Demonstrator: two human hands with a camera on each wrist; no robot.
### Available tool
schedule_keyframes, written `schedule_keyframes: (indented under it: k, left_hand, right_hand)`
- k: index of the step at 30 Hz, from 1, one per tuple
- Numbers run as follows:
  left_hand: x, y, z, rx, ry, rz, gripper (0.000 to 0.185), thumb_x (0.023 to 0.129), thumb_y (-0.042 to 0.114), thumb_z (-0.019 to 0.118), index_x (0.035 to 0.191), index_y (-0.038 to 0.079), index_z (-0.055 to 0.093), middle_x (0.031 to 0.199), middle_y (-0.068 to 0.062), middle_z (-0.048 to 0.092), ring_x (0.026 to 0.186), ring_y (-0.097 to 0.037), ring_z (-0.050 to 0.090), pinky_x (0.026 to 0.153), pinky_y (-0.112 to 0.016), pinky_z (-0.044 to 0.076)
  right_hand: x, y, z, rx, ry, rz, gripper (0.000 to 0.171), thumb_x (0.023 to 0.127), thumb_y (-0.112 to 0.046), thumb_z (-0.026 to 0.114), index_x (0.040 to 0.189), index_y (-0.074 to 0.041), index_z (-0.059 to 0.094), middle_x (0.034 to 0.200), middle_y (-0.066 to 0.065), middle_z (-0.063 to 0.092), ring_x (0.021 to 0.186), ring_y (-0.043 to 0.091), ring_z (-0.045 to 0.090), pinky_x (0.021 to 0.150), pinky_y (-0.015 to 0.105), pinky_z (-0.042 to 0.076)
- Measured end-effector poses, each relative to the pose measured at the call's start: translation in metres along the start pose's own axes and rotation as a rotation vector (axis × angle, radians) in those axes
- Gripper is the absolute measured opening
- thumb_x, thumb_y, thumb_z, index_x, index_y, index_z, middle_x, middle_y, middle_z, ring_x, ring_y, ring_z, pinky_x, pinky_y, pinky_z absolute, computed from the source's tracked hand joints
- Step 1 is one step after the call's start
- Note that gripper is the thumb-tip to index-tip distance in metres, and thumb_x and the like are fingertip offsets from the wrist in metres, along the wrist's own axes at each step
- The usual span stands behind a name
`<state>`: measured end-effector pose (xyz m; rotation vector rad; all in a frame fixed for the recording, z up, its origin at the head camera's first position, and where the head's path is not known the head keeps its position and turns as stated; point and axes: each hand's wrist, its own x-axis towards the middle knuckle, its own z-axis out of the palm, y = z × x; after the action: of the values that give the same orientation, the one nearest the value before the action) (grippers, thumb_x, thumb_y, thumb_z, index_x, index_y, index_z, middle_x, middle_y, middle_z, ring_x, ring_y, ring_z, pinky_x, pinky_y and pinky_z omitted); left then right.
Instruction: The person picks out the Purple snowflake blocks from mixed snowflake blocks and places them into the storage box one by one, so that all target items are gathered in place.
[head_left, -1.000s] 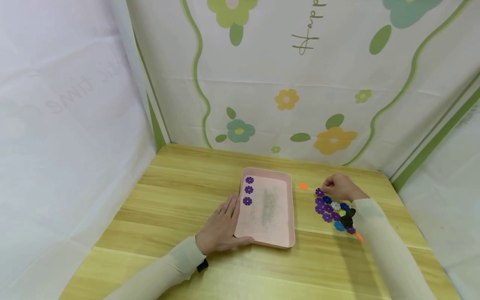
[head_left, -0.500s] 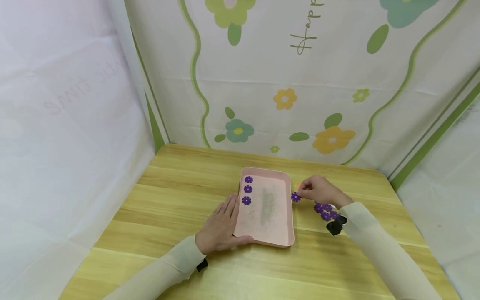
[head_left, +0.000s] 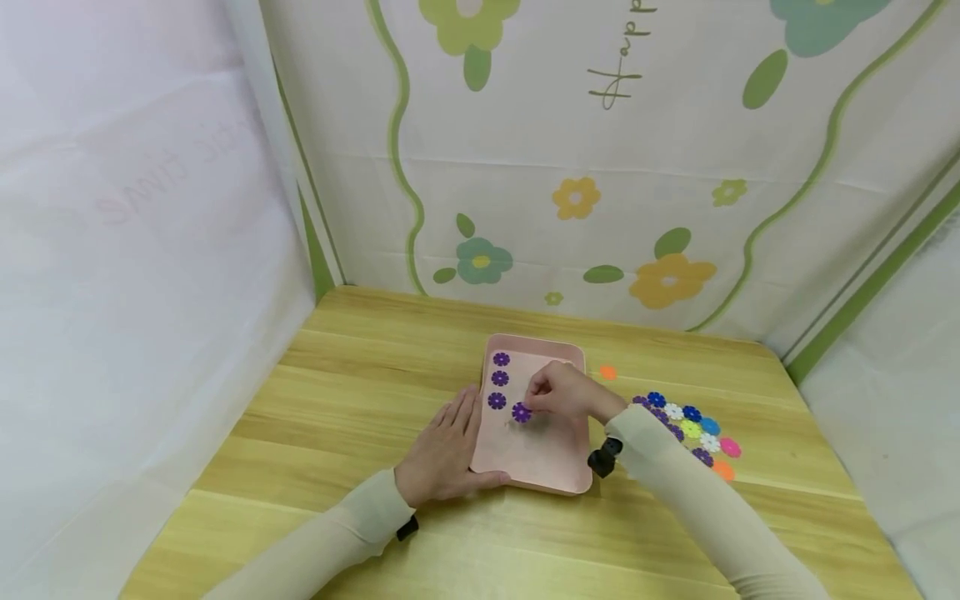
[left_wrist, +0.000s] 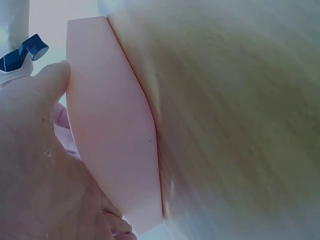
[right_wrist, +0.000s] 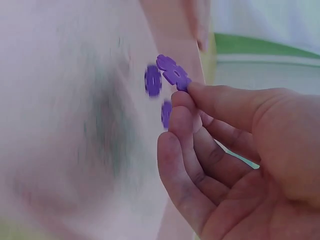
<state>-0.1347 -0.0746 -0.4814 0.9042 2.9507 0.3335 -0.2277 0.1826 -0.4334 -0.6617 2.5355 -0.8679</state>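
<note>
My right hand (head_left: 566, 390) pinches a purple flower-shaped disc (right_wrist: 174, 73) between thumb and forefinger, over the left half of a shallow pink tray (head_left: 540, 482). Three more purple discs (head_left: 500, 378) lie in a column along the tray's left side; two of them show in the right wrist view. My left hand (head_left: 444, 454) rests against the tray's near left corner, its fingers straight along the left wall and the thumb on the near rim. In the left wrist view the thumb (left_wrist: 55, 80) touches the rim of the tray's outer wall (left_wrist: 112, 125).
Right of the tray lies a group of flower discs in purple, blue, white, yellow, pink and orange, partly behind the right sleeve (head_left: 697, 500). A lone orange disc (head_left: 608, 372) lies by the tray's far right corner. A flower-printed cloth (head_left: 517, 150) rises behind the wooden table (head_left: 360, 350).
My right hand has picked a purple disc from the group and carried it left, across the tray's right wall and over its inside. The left hand has stayed on the tray.
</note>
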Motion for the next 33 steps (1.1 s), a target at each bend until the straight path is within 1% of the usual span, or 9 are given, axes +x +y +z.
schedule_keyframes:
  k: [2,8,15,19,21,25,28,30,33]
  left_hand:
    - [0.0,0.001,0.0,0.011,-0.004,0.006,0.122,0.092,0.081,0.055,0.164,-0.01,0.019,0.173,-0.03,0.019,0.162,-0.042,0.023,0.129,-0.053,0.032]
    - [0.001,0.002,-0.002,0.02,-0.009,0.012,0.122,0.092,0.083,0.053,0.164,-0.01,0.019,0.173,-0.029,0.019,0.163,-0.041,0.024,0.13,-0.052,0.032]
    - [0.002,0.003,-0.002,0.021,-0.018,0.013,0.123,0.092,0.085,0.049,0.165,-0.009,0.017,0.174,-0.028,0.017,0.163,-0.04,0.022,0.13,-0.052,0.031]
    - [0.001,0.003,-0.002,0.02,-0.018,0.013,0.123,0.092,0.084,0.05,0.165,-0.009,0.016,0.174,-0.029,0.017,0.163,-0.041,0.023,0.13,-0.052,0.032]
    - [0.001,0.003,-0.003,0.017,-0.02,0.007,0.123,0.092,0.084,0.051,0.165,-0.009,0.016,0.174,-0.029,0.017,0.163,-0.041,0.023,0.13,-0.053,0.032]
    - [0.001,0.003,-0.002,0.02,-0.024,0.0,0.123,0.092,0.083,0.052,0.165,-0.009,0.016,0.174,-0.028,0.017,0.163,-0.04,0.022,0.13,-0.052,0.032]
    - [0.002,0.002,-0.002,0.013,-0.022,-0.002,0.123,0.092,0.082,0.053,0.165,-0.009,0.016,0.174,-0.029,0.017,0.163,-0.041,0.023,0.13,-0.052,0.031]
    - [0.001,0.002,-0.001,0.01,-0.019,-0.004,0.123,0.092,0.082,0.053,0.165,-0.009,0.016,0.174,-0.029,0.017,0.163,-0.042,0.023,0.13,-0.052,0.031]
    - [0.001,0.001,-0.002,0.013,-0.017,-0.006,0.124,0.092,0.083,0.053,0.165,-0.009,0.016,0.174,-0.029,0.017,0.163,-0.042,0.023,0.13,-0.052,0.032]
  right_hand:
    - [0.005,-0.004,0.008,0.02,-0.01,0.003,0.013,0.099,-0.013,0.074,0.089,-0.01,0.082,0.084,0.002,0.08,0.071,0.007,0.064,0.068,0.022,0.053]
    - [0.016,-0.011,0.025,0.058,-0.032,0.016,0.014,0.099,-0.016,0.075,0.088,-0.009,0.082,0.084,0.006,0.08,0.067,0.008,0.061,0.064,0.022,0.051]
    - [0.024,-0.008,0.042,0.13,-0.034,0.073,0.013,0.098,-0.013,0.075,0.088,-0.009,0.083,0.079,0.001,0.079,0.066,0.013,0.067,0.061,0.024,0.057]
    - [0.024,-0.01,0.045,0.155,-0.021,0.104,0.012,0.097,-0.011,0.076,0.088,-0.006,0.083,0.079,0.005,0.079,0.066,0.015,0.069,0.062,0.026,0.06]
    - [0.025,-0.012,0.045,0.15,-0.017,0.11,0.012,0.097,-0.011,0.076,0.089,-0.006,0.083,0.08,0.006,0.08,0.068,0.018,0.071,0.063,0.026,0.06]
    - [0.024,-0.015,0.041,0.103,-0.01,0.111,0.01,0.096,-0.014,0.078,0.089,-0.009,0.084,0.081,0.005,0.08,0.072,0.021,0.074,0.063,0.025,0.059]
    - [0.02,-0.015,0.032,0.058,-0.001,0.1,0.008,0.095,-0.017,0.08,0.09,-0.012,0.084,0.083,0.001,0.08,0.074,0.018,0.072,0.067,0.025,0.058]
    - [0.015,-0.015,0.023,0.039,0.011,0.09,0.006,0.093,-0.017,0.082,0.091,-0.013,0.083,0.084,0.0,0.08,0.076,0.014,0.071,0.071,0.026,0.059]
    - [0.007,-0.008,0.007,0.009,0.039,0.082,0.004,0.092,-0.016,0.083,0.092,-0.013,0.082,0.088,-0.001,0.08,0.079,0.01,0.07,0.077,0.028,0.061]
